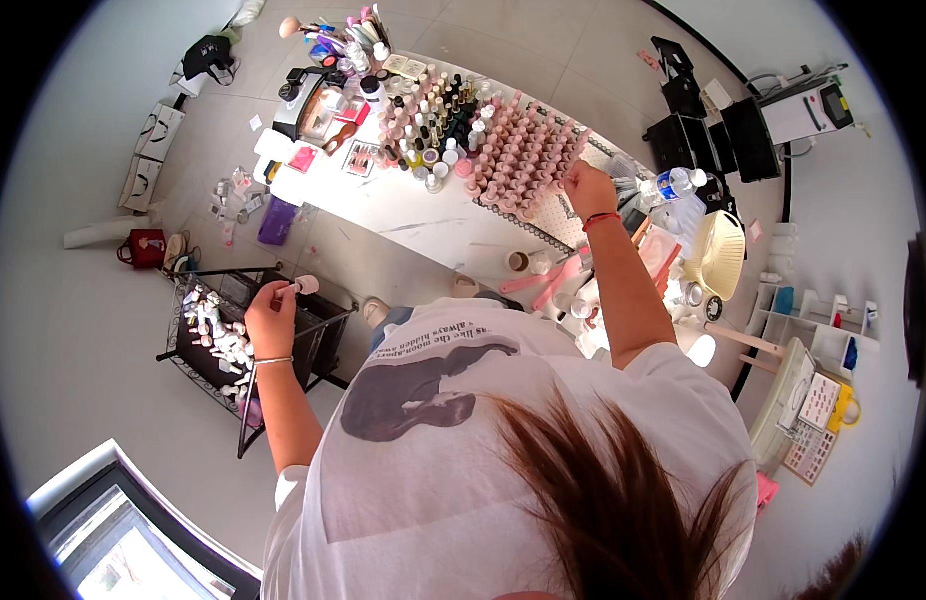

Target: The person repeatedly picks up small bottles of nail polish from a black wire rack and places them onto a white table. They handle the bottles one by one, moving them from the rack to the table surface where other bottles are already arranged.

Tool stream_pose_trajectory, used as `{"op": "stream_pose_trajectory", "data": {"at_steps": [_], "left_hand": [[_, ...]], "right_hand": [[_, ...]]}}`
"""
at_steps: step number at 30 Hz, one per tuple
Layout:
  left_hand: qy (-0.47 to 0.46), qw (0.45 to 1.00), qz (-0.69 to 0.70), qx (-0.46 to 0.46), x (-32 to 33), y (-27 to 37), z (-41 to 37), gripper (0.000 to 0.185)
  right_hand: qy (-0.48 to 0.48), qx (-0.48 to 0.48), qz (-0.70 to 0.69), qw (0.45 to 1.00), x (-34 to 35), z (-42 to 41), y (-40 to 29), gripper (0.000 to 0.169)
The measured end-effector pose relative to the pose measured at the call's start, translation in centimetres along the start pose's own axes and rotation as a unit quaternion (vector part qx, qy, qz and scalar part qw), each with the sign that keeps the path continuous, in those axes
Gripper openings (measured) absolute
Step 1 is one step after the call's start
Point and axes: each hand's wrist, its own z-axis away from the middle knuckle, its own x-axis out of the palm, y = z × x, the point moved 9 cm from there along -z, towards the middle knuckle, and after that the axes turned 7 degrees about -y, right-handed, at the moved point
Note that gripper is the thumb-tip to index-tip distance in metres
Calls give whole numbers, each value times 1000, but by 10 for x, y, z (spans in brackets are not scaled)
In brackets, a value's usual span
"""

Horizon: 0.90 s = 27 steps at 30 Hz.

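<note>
In my left hand [271, 319] I pinch a small pale pink nail polish bottle [306, 285] between thumb and fingers. This hand is raised over the dark metal cart [324, 322], whose tray carries many white and pink nail polish bottles [227, 341]. Across the table, my right hand [590, 191] is at the right edge of the dense rows of pink nail polish bottles [519, 154]. Its fingers are curled, and whether they hold a bottle is hidden. Those rows stand on a white dotted, lace-edged mat [542, 225].
Other bottles [425, 112] and a brush holder [365, 34] crowd the white table's [403, 214] far side. Near my right forearm are a water bottle [673, 184], a yellow basket [716, 255] and pink-handled tools [545, 281]. A purple bag [278, 221] lies on the floor.
</note>
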Motion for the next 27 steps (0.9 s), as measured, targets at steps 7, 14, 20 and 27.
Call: {"op": "stream_pose_trajectory", "data": {"at_steps": [7, 14, 20, 27], "left_hand": [[-3, 1000, -6, 14, 3, 3, 2, 19], [-31, 991, -8, 129, 4, 44, -1, 16], [-86, 981, 13, 173, 13, 105, 0, 21], [-153, 944, 14, 293, 52, 215, 22, 25]], "right_hand": [[-10, 9, 8, 1000, -4, 0, -2, 18], [-23, 23, 4, 999, -16, 3, -10, 24], [-15, -131, -177, 975, -37, 25, -92, 21], [-183, -340, -255, 886, -58, 99, -272, 24]]}}
